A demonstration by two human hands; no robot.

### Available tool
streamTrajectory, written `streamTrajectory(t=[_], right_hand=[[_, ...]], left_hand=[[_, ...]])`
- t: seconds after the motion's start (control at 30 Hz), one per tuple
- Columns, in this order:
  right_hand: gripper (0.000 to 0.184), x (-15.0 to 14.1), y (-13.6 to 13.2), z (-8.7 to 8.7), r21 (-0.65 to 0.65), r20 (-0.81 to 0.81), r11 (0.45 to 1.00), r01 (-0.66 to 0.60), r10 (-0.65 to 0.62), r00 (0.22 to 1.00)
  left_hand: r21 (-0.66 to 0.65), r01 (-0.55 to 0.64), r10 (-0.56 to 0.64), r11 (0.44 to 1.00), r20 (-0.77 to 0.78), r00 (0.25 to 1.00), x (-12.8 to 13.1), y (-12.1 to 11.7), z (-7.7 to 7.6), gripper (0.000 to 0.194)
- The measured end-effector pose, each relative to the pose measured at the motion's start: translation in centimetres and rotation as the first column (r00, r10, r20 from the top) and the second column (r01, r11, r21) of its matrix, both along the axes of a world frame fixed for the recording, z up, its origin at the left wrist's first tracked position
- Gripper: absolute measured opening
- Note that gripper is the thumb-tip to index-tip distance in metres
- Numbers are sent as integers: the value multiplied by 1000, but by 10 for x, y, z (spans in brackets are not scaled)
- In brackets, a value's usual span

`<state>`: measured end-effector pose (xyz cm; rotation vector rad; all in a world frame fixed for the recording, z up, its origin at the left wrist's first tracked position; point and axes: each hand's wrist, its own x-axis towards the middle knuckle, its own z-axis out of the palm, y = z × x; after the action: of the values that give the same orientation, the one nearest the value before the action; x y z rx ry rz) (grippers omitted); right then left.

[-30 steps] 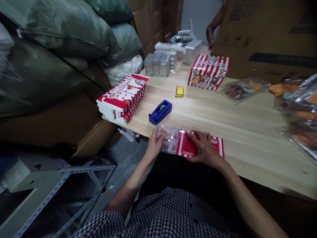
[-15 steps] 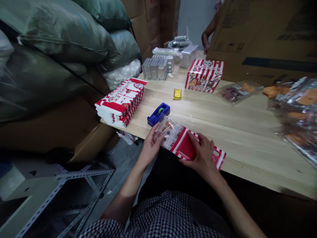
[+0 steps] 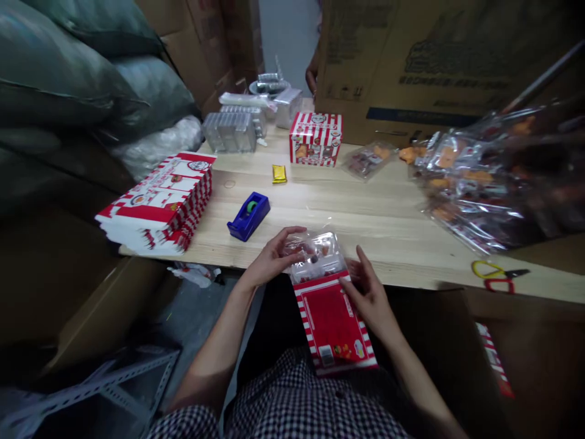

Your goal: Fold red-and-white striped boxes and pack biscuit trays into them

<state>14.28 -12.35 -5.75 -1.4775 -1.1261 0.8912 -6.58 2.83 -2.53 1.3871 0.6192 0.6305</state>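
Note:
A flat red-and-white striped carton (image 3: 336, 323) lies tilted at the table's front edge, over my lap. From its far end sticks out a clear plastic pack (image 3: 319, 256) with small brown and orange items inside. My left hand (image 3: 276, 261) holds the pack by its left side, thumb on top. My right hand (image 3: 368, 292) grips the carton's upper right edge, thumb on the front and fingers partly hidden behind. Ahead of my left hand stands a blue tape dispenser (image 3: 249, 216) with green tape, and beyond it lies a small yellow sachet (image 3: 278, 174).
Stacked flat cartons (image 3: 159, 201) lie at left. A made-up striped box (image 3: 316, 139) stands behind, near clear plastic trays (image 3: 231, 131). Filled packs (image 3: 475, 177) pile at right by scissors (image 3: 500, 274). A large cardboard box (image 3: 365, 79) partly hides another person's arm (image 3: 313, 70).
The carton has turned so its pack end points away from me, and its printed face shows more. My right hand has shifted to its upper right edge. The view has swung right.

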Motion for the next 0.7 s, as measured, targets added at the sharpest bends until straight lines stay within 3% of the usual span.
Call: streamTrajectory(t=[0.1,0.23,0.33,0.47,0.6,0.7], right_hand=[[66,19,25,19,76,-184,997,8,6,983],[58,7,26,31,129,-271,983,131,-92,958],[56,-10,8,20,110,-315,972,208,-164,935],[59,-11,-6,4,73,-329,983,170,-137,934],[62,4,7,10,124,-253,980,153,-118,960],[58,11,23,20,167,-198,972,167,-133,971]], left_hand=[[14,49,-49,999,31,998,18,6,16,51],[35,7,-9,999,68,998,29,12,28,52],[20,-30,29,999,60,998,29,7,21,54],[0,-46,46,999,30,999,25,-13,5,59],[61,-126,128,990,-19,992,25,-25,2,41],[69,-161,163,985,-37,986,25,-27,4,38]])
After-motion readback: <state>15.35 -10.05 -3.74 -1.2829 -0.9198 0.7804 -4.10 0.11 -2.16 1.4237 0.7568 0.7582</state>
